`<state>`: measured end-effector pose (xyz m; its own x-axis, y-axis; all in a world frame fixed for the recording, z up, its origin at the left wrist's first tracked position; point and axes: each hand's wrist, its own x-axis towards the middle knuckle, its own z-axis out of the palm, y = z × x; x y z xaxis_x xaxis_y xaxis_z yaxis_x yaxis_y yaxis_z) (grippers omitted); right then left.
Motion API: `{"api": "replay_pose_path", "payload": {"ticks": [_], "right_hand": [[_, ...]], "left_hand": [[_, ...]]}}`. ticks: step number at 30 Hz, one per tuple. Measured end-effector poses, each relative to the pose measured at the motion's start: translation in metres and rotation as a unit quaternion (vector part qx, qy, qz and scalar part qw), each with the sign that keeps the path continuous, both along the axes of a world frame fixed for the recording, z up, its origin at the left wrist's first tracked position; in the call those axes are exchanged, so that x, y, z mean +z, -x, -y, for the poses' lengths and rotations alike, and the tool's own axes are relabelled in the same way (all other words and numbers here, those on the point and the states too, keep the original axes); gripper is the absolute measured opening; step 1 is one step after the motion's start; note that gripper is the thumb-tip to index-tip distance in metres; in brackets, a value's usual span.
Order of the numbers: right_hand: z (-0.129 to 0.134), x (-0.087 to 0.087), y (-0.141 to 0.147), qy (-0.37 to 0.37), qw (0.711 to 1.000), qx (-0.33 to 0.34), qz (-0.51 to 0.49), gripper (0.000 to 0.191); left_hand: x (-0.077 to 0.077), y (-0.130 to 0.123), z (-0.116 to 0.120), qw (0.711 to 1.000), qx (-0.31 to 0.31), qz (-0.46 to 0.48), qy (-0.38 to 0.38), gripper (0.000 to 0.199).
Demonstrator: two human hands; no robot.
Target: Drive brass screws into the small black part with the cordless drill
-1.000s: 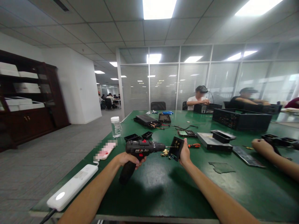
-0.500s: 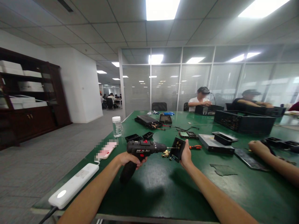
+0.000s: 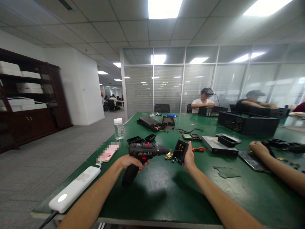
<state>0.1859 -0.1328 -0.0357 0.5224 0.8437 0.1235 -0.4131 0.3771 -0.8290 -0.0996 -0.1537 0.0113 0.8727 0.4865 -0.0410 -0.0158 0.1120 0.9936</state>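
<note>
My left hand [image 3: 132,162] is wrapped round the grip of a black cordless drill [image 3: 143,150], which lies level above the table and points right. Its long thin bit [image 3: 173,150] reaches into a small black plastic box [image 3: 179,152] with brass-coloured pieces inside. Whether the tip touches one of them I cannot tell. My right hand [image 3: 189,157] is closed on the box's right side and holds it tilted, its open face toward the drill. Below the bit lies a small heap of brass-coloured parts [image 3: 169,156] on the green table [image 3: 152,200].
An orange-handled tool [image 3: 199,149] lies right of the box. Left are a phone [image 3: 108,153], a water bottle [image 3: 118,128] and a white power strip [image 3: 76,187]. Black trays [image 3: 134,140] sit behind the drill. Another person's arm [image 3: 274,162] reaches in at right, near a silver drive [image 3: 219,146].
The drill and box stay in nearly the same place in my hands. At right, the other person's hand has shifted slightly left. The view has moved a little.
</note>
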Motion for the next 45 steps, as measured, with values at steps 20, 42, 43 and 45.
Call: {"api": "replay_pose_path", "payload": {"ticks": [20,42,43,45], "right_hand": [[0.0044,0.0056,0.0029,0.010,0.999,0.019,-0.025,0.047],[0.0021,0.0026,0.0019,0.024,0.999,0.010,-0.022,0.048],[0.0022,0.0027,0.0020,0.024,0.999,0.012,-0.025,0.048],[0.0021,0.0029,0.0021,0.025,0.999,0.012,-0.025,0.049]], "left_hand": [[0.0000,-0.0008,0.0002,1.000,-0.002,0.008,-0.014,0.040],[-0.0002,-0.0005,-0.0006,1.000,-0.011,0.010,-0.002,0.041],[-0.0008,-0.0004,-0.0009,1.000,-0.010,0.009,-0.003,0.041],[-0.0011,-0.0002,-0.0009,1.000,-0.009,0.008,-0.004,0.041]]}}
